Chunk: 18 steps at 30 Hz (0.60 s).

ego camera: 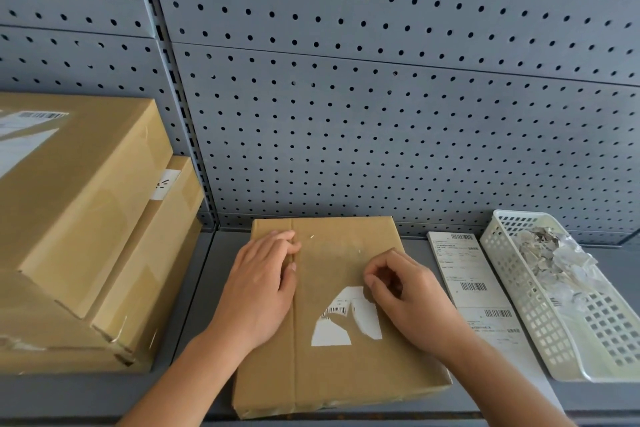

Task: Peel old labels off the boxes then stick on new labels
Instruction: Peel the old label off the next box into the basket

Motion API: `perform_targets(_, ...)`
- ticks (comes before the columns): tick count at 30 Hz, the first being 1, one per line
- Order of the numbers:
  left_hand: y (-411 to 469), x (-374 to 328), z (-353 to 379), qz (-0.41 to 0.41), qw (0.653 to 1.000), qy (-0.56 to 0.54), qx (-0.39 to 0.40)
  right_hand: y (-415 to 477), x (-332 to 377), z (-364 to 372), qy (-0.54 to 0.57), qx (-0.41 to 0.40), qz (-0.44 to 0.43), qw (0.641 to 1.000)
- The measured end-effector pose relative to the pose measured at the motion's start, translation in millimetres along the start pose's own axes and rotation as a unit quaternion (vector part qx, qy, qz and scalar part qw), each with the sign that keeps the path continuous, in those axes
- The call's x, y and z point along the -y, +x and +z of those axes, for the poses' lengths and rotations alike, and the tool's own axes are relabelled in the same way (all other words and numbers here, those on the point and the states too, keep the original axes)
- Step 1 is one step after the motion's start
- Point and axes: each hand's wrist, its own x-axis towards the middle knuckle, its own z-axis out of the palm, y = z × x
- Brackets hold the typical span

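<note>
The old label (330, 333) is only partly off. A torn white patch with a strip of barcode clings near the middle of the flat cardboard box (346, 378), which lies on the grey shelf (197, 305) right in front of me, and bare cardboard shows through where pieces have come away.

My right hand (412, 295) has its fingers (372, 282) curled in, and they seem to pinch the label's torn upper edge. My left hand (263, 284) lies flat on the box's left half, fingers straight and close together, holding it down.

I judge the peeling on this box as past halfway, with no new label on it yet. A sheet of new labels (474, 291) lies just right of the box. Beyond it, a white basket (519, 305) holds crumpled paper scraps (554, 253). On the left, the stacked boxes (79, 201) carry a label (24, 135) on the top one, so I count more work waiting there. A grey pegboard (381, 114) backs the shelf.
</note>
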Motion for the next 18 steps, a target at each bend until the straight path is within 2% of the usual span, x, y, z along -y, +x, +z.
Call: perform_targets(18,0,1,2,0.004,1.000,0.002,-0.001,-3,-1,28,-0.170,-0.024,-0.101,0.980)
